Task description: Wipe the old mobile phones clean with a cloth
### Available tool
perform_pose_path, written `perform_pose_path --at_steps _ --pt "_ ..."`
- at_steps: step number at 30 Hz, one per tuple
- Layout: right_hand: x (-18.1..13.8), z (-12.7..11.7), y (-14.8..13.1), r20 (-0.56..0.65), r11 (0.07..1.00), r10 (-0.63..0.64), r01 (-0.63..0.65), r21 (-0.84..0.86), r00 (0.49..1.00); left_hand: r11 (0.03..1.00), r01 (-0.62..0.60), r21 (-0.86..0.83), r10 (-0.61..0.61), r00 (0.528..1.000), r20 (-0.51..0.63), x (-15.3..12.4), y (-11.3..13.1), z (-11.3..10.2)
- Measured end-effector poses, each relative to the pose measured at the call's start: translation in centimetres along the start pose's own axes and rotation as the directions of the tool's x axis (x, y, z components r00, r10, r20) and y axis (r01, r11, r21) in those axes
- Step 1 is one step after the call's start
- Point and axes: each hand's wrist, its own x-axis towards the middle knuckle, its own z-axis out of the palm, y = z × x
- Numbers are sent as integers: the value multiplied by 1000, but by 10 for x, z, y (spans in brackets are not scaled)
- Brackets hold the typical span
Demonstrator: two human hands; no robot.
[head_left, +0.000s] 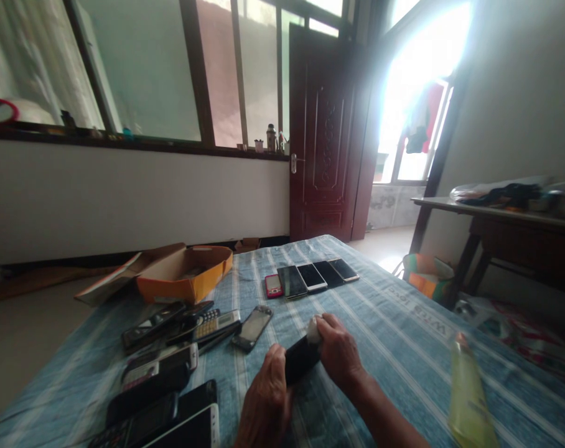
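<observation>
My left hand (267, 395) is closed around the near left end of a black mobile phone (302, 362), held tilted above the bed. In my right hand (341, 353), the fingers pinch a wad of white tissue or cloth (314, 330) against the phone's far right end. Beyond my hands lies a row of several phones, with a small red phone (274, 285) at its left and a white phone (311, 277) in the middle. A dark phone with a grey screen (253, 328) lies just left of my hands.
Several old phones are heaped at the left, among them a keypad phone (219, 325) and a white-edged phone (189, 431). An open orange cardboard box (208, 283) stands behind them. A bottle of yellowish liquid (470, 395) lies at the right on the blue striped bedsheet (385, 336).
</observation>
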Motion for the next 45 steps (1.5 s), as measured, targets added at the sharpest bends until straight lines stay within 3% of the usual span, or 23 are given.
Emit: perform_pose_path --at_steps 5,10,25,33,40,45 --pt "4 1 4 89 958 253 -262 118 963 1000 8 -9 -8 1000 26 -3 1 2" --pt "6 -2 4 151 924 348 -366 114 925 997 60 -57 -56 997 60 -6 0 6" --pt "3 -13 3 255 921 383 -344 -184 888 963 209 -173 -190 975 118 -11 0 10" --pt "5 -2 6 253 927 357 -375 25 899 976 162 -142 -149 984 96 -16 -3 13" --pt "0 0 13 269 940 340 -327 -93 901 968 210 -135 -200 976 86 -19 -1 19" --pt "2 4 17 208 941 330 -338 4 921 973 174 -154 -156 980 120 -20 -3 15"
